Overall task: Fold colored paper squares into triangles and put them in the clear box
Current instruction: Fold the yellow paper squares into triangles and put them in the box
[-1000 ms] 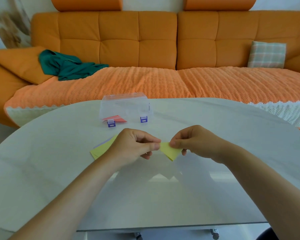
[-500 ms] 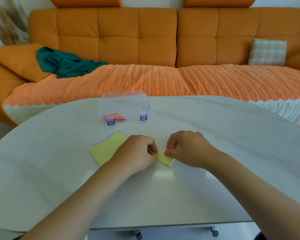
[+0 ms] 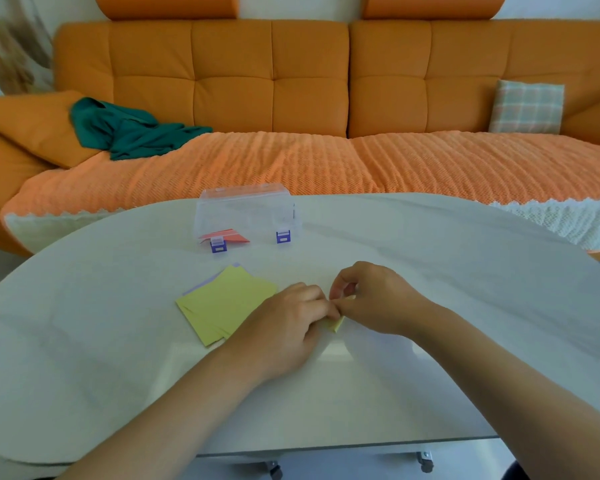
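Note:
A small folded yellow paper [image 3: 336,323] lies on the white table [image 3: 430,271], mostly hidden under my two hands. My left hand [image 3: 291,323] presses down on it with its fingers laid flat. My right hand [image 3: 371,296] pinches the paper's right part between curled fingers and thumb. A stack of yellow paper squares [image 3: 222,303] with a purple sheet peeking out beneath lies just left of my left hand. The clear box [image 3: 246,209] with blue latches stands further back, its lid up, with a red folded triangle [image 3: 227,236] inside.
An orange sofa [image 3: 291,81] runs behind the table, with a green cloth [image 3: 129,133] on its left side and a checked cushion [image 3: 527,105] on its right. The table's rounded near edge [image 3: 326,448] is close to me.
Both hands have come down from above the table onto its top with the yellow paper. My left hand has slid right off the stack, which now shows almost whole.

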### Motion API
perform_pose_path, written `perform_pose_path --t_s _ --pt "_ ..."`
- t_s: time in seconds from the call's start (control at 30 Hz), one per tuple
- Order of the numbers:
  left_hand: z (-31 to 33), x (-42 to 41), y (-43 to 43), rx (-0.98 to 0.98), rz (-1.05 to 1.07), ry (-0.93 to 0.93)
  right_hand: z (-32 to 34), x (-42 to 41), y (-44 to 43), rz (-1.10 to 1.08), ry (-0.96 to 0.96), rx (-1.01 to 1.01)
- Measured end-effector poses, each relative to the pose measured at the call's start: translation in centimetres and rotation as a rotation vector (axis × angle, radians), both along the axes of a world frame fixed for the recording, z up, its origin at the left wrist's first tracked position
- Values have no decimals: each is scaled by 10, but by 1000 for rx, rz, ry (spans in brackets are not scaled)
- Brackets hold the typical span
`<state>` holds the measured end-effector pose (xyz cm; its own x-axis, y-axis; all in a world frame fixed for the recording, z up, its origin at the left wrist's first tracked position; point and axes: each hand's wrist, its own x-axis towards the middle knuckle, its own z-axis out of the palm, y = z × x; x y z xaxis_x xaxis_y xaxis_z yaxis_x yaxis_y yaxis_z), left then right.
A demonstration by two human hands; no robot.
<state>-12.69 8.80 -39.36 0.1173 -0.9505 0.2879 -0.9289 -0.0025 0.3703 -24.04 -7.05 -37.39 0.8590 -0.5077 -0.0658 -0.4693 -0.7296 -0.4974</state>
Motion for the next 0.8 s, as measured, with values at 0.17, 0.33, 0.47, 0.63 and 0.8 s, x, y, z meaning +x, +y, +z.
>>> perform_pose_path --t_s 0.17,0.33,0.47,0.63,0.8 --pt "3 -8 2 52 22 -55 4 -8 -14 5 0 114" --pt "2 -12 3 88 30 -89 3 -7 -18 -6 13 127" --pt "2 -13 3 96 37 -113 3 -5 -20 -7 24 135" --pt "2 -14 3 108 42 -110 2 -3 -27 -44 -13 127" --pt "2 -16 3 109 47 -101 1 -5 -34 -97 -44 104"
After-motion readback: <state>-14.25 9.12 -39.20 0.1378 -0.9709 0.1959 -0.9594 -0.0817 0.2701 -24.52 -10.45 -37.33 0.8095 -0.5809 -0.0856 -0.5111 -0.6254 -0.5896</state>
